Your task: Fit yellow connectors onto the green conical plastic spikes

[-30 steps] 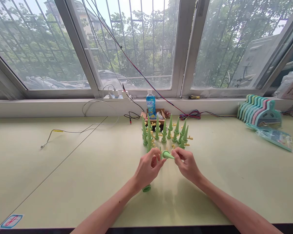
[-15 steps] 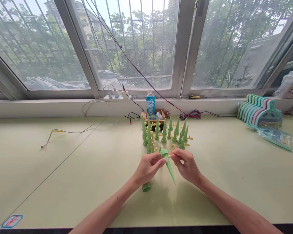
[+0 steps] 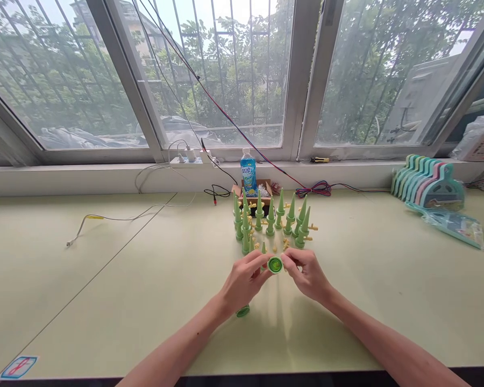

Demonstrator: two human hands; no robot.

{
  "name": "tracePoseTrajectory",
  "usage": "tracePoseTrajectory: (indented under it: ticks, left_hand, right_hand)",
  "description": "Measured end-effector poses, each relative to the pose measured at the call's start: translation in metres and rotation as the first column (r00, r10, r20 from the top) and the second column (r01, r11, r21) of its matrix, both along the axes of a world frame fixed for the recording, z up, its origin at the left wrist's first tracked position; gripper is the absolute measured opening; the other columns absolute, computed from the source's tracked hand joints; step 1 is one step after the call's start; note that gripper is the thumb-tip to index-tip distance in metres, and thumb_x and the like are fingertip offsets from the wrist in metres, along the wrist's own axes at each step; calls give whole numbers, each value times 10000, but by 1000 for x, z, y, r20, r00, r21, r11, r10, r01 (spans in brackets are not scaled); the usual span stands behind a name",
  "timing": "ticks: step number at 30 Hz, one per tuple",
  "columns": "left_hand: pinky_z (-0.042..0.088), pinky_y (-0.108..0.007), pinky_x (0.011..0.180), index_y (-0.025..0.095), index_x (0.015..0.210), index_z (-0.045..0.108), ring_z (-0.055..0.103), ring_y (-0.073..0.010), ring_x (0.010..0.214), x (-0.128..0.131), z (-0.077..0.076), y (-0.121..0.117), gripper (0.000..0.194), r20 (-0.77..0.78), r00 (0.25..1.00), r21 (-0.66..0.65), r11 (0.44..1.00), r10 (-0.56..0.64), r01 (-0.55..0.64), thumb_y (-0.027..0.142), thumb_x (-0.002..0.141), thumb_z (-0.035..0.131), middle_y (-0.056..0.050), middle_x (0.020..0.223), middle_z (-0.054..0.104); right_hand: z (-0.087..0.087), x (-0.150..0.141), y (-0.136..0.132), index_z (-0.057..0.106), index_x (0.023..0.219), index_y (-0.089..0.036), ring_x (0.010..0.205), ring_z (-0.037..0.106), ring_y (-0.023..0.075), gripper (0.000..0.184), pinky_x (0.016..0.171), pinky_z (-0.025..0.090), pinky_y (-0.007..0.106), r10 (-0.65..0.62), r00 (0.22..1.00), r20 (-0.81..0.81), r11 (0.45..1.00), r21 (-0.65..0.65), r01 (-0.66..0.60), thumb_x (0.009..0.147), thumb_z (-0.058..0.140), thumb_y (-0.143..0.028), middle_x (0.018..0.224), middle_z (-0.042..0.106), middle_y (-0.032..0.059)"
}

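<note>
My left hand [image 3: 242, 278] is closed on a green watering spike [image 3: 275, 264], whose round open end faces me; its pointed end is hidden. My right hand [image 3: 310, 275] pinches at the spike's side, where the small yellow valve is mostly covered by the fingertips. Just beyond the hands stand several finished-looking green spikes [image 3: 270, 217], points up, with yellow valves sticking out sideways. Small loose yellow valves [image 3: 286, 243] lie among them. Under my left wrist a green tubular piece [image 3: 242, 311] lies on the table, partly hidden.
A blue bottle [image 3: 248, 174] stands in a small cardboard box [image 3: 266, 203] behind the spikes. Teal handled items [image 3: 427, 183] and a bagged piece [image 3: 454, 226] are at the far right. A white cable [image 3: 116, 218] crosses the table [image 3: 105, 312] at left; coiled wires [image 3: 317, 188] lie near the sill.
The spike in my left hand has turned: its point slanted down toward me before, and now its open end faces me. My right hand has stayed close at its side.
</note>
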State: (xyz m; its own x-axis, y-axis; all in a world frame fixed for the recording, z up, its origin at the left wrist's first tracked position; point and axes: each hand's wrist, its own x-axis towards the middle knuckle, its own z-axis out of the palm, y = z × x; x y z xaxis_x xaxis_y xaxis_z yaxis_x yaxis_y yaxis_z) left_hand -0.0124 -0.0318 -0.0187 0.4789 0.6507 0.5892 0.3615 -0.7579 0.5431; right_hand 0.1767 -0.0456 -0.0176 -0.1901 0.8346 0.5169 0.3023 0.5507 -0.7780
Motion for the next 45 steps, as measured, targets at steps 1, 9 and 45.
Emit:
tracePoseTrajectory:
  ticks: [1, 9, 45]
  left_hand:
    - [372, -183, 530, 195, 1045, 648, 370, -57, 532, 1, 1, 0, 184, 7, 1000, -26, 1000, 3, -3, 278, 928, 533, -1, 757, 535]
    - [333, -180, 481, 142, 817, 571, 401, -62, 501, 4, 14, -4, 282, 132, 991, -340, 940, 23, 23, 388, 929, 491, 19, 626, 496]
    - [347, -213, 532, 182, 931, 615, 388, -86, 562, 1, 5, -2, 158, -8, 1000, -1, 1000, 17, -17, 293, 941, 503, -7, 738, 500]
  right_hand:
    - [0, 0, 0, 378, 600, -188, 505, 273, 92, 369, 479, 236, 245, -8, 1000, -6, 1000, 4, 8, 950, 434, -289, 554, 323, -42]
    - [1, 1, 1, 437, 661, -188, 523, 320, 98, 306, 480, 285, 229, -59, 994, -88, 996, 59, 64, 953, 461, -276, 584, 365, -38]
    - [0, -2, 0, 402, 609, -190, 514, 280, 96, 376, 476, 254, 246, -21, 999, -27, 998, -52, 19, 952, 448, -336, 560, 315, -43]
